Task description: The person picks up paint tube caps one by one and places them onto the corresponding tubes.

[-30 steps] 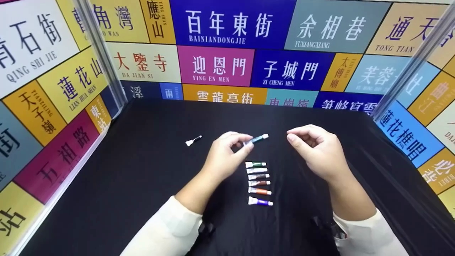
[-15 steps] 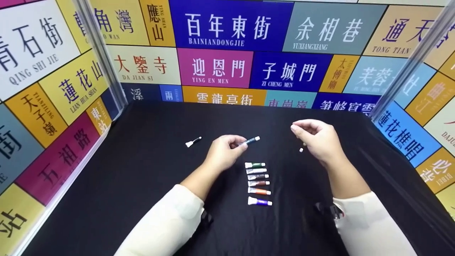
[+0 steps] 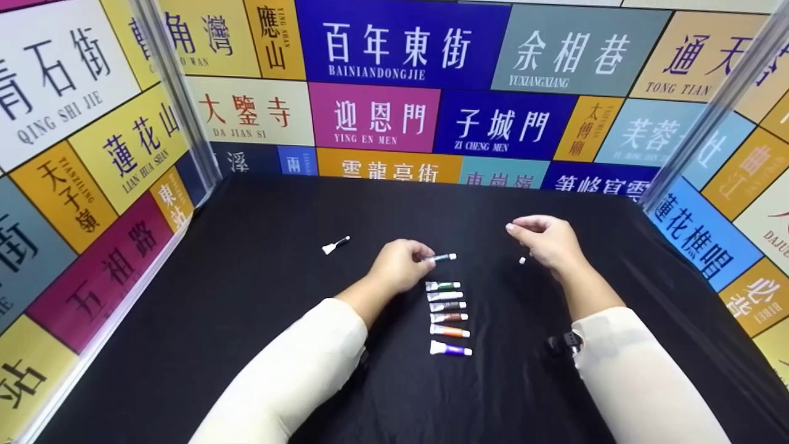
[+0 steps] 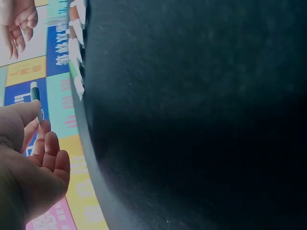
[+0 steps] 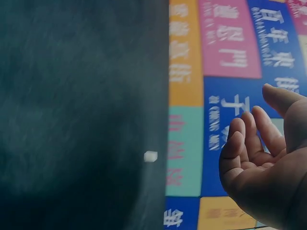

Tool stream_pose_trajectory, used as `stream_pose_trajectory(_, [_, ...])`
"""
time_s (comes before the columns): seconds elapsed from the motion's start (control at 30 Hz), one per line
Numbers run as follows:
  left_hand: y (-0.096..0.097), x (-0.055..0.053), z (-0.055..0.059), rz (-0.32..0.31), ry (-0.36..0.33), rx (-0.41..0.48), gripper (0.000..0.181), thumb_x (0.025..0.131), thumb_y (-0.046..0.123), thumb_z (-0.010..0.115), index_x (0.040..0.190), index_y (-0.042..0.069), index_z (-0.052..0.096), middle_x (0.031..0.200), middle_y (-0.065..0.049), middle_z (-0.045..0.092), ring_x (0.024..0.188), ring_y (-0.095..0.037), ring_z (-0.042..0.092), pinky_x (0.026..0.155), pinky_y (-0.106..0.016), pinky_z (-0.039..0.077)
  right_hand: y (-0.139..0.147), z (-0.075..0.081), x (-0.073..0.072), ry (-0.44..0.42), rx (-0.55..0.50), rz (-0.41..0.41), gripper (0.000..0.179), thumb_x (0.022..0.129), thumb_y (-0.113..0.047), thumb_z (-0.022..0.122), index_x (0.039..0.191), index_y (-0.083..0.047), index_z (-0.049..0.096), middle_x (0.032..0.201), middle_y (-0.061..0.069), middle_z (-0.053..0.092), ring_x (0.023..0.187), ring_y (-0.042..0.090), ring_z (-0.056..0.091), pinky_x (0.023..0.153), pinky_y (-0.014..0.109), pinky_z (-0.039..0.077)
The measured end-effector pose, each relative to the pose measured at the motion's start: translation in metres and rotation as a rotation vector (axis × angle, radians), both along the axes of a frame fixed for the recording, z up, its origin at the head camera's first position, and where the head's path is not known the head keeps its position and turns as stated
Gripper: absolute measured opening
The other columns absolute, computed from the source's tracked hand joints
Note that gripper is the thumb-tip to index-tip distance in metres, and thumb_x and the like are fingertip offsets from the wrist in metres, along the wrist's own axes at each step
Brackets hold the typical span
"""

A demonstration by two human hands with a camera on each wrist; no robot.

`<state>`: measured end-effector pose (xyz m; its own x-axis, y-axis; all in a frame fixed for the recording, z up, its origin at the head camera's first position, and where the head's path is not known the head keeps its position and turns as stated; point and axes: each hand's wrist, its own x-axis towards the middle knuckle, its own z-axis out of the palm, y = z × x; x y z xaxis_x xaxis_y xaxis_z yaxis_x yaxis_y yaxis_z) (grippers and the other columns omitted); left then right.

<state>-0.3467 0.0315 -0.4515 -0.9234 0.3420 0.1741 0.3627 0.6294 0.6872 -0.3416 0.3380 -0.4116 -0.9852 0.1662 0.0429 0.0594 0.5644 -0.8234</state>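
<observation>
My left hand (image 3: pixel 400 265) pinches a dark blue-green paint tube (image 3: pixel 445 256) by its crimped end, between thumb and fingers. The tube's white tip points right, and it lies just beyond a column of paint tubes. Nearest in that column is a green paint tube (image 3: pixel 445 286). In the left wrist view the held tube (image 4: pixel 35 92) stands out past the thumb. My right hand (image 3: pixel 548 240) hovers at the right with loosely bent fingers and nothing in them; its thumb stands apart from the fingers in the right wrist view. Below it lies a small white piece (image 3: pixel 522 260), shaped like a cap.
Below the green one follow a silvery white tube (image 3: pixel 445 296), a dark tube (image 3: pixel 449 306), a brown tube (image 3: pixel 450 317), an orange tube (image 3: pixel 451 332) and a purple tube (image 3: pixel 453 350). A black tube (image 3: pixel 336 245) lies alone at left. Printed panels (image 3: pixel 376 117) surround the black-clothed table (image 3: pixel 246 320).
My left hand has lowered the blue-green tube toward the column. The right hand has shifted slightly right, and the small white piece it covered a second ago now shows.
</observation>
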Motion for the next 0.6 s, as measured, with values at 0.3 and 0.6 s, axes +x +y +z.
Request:
stream_pose_trajectory(0.3, [0.007, -0.007, -0.008, 0.008, -0.068, -0.043, 0.016, 0.1, 0.023, 0.074, 0.109, 0.013, 0.083, 0.101, -0.003, 0.079, 0.096, -0.018, 0.067, 0.096, -0.036, 0.055, 0.016, -0.02, -0.014, -0.119, 0.011, -0.006, 0.044, 0.101, -0.03, 0.074, 0.135, -0.003, 0.071, 0.091, -0.007, 0.071, 0.087, 0.014, 0.066, 0.068, 0.023, 0.056])
stream_pose_trajectory(0.6, [0.011, -0.011, -0.018, 0.036, -0.133, -0.08, 0.014, 0.1, 0.024, 0.074, 0.104, 0.015, 0.084, 0.102, -0.002, 0.08, 0.098, -0.017, 0.065, 0.1, -0.035, 0.054, 0.027, -0.034, -0.018, -0.211, 0.006, -0.008, 0.046, 0.101, -0.016, 0.069, 0.144, 0.0, 0.064, 0.119, 0.004, 0.072, 0.08, 0.009, 0.064, 0.071, 0.022, 0.056])
